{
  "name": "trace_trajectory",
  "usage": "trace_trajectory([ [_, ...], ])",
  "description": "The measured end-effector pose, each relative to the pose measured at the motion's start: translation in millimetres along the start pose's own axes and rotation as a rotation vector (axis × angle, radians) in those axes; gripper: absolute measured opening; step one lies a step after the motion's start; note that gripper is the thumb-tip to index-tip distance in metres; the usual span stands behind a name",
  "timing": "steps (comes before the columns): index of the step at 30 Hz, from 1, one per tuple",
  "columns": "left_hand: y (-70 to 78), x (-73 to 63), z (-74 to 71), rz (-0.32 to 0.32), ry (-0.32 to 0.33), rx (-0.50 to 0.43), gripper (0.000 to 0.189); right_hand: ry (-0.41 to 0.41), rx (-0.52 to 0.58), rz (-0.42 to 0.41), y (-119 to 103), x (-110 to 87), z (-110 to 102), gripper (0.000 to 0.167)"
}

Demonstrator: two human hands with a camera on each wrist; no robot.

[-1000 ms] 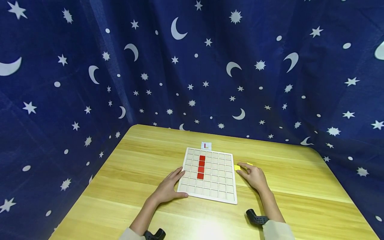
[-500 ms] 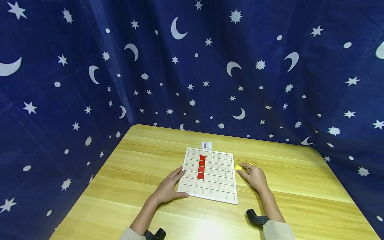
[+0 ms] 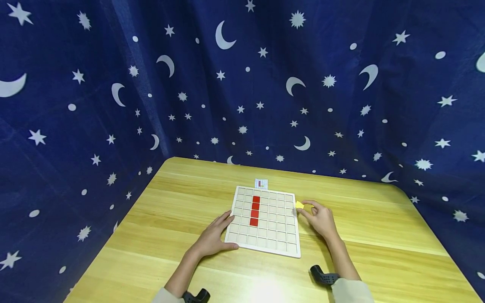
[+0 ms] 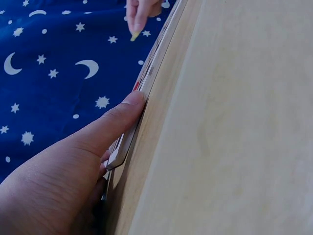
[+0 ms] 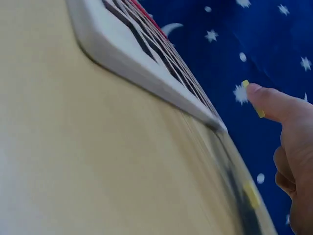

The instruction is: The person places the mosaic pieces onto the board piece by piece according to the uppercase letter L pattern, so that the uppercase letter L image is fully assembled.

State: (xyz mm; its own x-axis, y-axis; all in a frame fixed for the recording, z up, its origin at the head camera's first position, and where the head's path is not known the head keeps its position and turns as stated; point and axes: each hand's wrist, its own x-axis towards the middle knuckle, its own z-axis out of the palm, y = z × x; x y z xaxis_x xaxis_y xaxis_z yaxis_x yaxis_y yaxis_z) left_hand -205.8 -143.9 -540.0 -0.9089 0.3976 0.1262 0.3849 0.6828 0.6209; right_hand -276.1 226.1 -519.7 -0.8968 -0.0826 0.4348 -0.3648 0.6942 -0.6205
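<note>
A white square grid board (image 3: 280, 242) lies on the table with a column of red tiles (image 3: 255, 213) in its cells. My left hand (image 3: 213, 239) rests at its near left corner, fingers on the left edge and thumb on the near edge. In the left wrist view the thumb (image 4: 117, 117) touches the board's side. Between thumb and fingertips my right hand (image 3: 321, 219) pinches a yellow square tile (image 3: 299, 205), tilted and lifted, by the board's right edge. Another yellow piece (image 5: 252, 195) lies on the table in the right wrist view.
Behind the board's far edge lies a small printed card (image 3: 261, 184) with a grid and coloured cells. The wooden table (image 3: 182, 193) reaches back to a dark blue curtain (image 3: 265, 84) with stars and moons.
The yellow tile, flat on the table beside the board a second ago, is now raised in my right hand, which has shifted slightly away from me. My left hand has stayed in place.
</note>
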Motion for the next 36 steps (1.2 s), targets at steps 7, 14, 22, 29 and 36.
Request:
trace_trajectory([
  [7, 0.6, -0.4, -0.2, 0.002, 0.006, -0.002, 0.098, -0.044, 0.035, -0.107, -32, 3.0, 12, 0.027],
  [14, 0.6, 0.3, 0.1, -0.004, -0.003, 0.002, 0.099, -0.051, 0.075, -0.186, -55, 2.1, 20, 0.026],
  [22, -0.5, -0.4, 0.6, -0.014, -0.004, 0.004, 0.099, -0.084, 0.093, -0.234, -65, -2.2, 30, 0.027],
  [29, 0.2, -0.9, 0.1, -0.003, 0.008, -0.004, 0.098, -0.13, 0.123, -0.253, -67, -8.3, 43, 0.026],
  [36, -0.3, 0.1, 0.0, -0.006, 0.005, 0.009, 0.098, -0.173, 0.124, -0.248, -71, -13.6, 53, 0.026],
])
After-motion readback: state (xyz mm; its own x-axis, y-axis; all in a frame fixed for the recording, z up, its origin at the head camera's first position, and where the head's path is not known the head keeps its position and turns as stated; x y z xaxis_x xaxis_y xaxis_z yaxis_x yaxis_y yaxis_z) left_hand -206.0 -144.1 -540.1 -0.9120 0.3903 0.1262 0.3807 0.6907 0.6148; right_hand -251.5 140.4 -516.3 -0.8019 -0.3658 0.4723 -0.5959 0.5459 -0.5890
